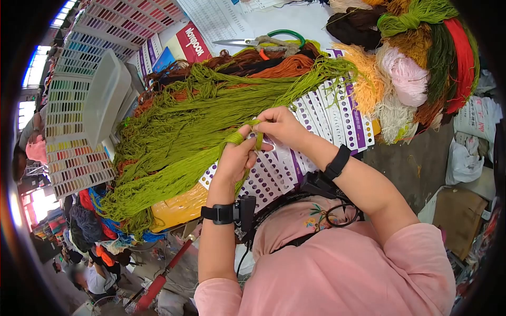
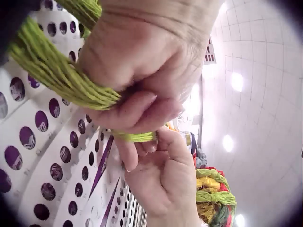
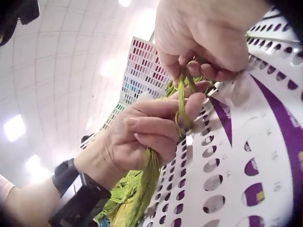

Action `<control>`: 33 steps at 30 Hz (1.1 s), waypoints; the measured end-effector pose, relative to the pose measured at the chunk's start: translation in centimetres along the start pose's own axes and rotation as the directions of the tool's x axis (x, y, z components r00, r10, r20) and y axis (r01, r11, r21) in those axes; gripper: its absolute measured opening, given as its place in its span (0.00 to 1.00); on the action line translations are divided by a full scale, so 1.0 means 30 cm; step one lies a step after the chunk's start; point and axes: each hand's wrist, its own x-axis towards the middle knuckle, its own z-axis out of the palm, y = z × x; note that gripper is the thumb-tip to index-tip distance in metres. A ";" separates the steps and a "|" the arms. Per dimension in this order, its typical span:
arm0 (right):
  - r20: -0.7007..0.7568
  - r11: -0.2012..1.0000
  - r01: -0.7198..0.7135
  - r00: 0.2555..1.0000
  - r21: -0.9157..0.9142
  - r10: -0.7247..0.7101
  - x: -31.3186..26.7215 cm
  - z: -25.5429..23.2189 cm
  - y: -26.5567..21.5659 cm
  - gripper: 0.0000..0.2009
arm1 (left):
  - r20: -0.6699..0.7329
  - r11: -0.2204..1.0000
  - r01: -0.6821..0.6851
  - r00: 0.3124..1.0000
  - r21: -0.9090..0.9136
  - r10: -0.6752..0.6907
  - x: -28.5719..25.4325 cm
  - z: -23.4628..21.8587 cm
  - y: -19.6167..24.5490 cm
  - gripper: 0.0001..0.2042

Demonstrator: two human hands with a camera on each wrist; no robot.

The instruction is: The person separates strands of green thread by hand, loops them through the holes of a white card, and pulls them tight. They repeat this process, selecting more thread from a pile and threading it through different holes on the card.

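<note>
A bundle of lime-green thread (image 2: 61, 75) runs through my left hand (image 1: 236, 158), whose curled fingers grip it. My right hand (image 1: 282, 129) is close beside it, fingertips pinching the looped end of the thread (image 3: 181, 94). In the right wrist view, the loop stretches between the left hand (image 3: 137, 132) and the right hand (image 3: 203, 38). Beneath and beyond the hands, a broad spread of olive-green thread skeins (image 1: 190, 116) covers the work surface. White cards with rows of holes (image 1: 269, 176) lie below both hands.
Scissors with a green handle (image 1: 284, 39) lie behind the skeins, near a red notebook (image 1: 192, 42). Shade charts (image 1: 68, 105) and a clear plastic tray (image 1: 108, 97) stand at the left. Multicoloured thread hanks (image 1: 416, 58) are piled at the right. A yellow packet (image 1: 179, 208) sits at the front.
</note>
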 end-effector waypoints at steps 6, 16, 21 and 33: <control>0.008 0.996 0.091 0.996 -0.007 -0.091 0.010 0.005 0.024 0.06 | -0.069 0.970 -0.054 0.997 -0.236 0.039 0.013 -0.030 -0.015 0.13; 0.059 0.591 0.328 0.903 -0.737 -0.426 0.002 0.028 0.099 0.20 | -0.448 0.978 -0.003 0.889 0.207 0.097 -0.080 -0.095 0.015 0.10; -0.006 0.508 0.126 0.968 -0.852 -0.251 -0.006 0.083 0.073 0.21 | -0.520 0.974 0.026 0.842 -0.225 -0.143 -0.333 -0.370 0.041 0.14; 0.008 0.363 0.136 0.943 -0.922 -0.334 -0.004 0.089 0.074 0.21 | -0.677 0.804 -0.563 0.669 -0.193 0.306 -0.762 -0.922 0.300 0.10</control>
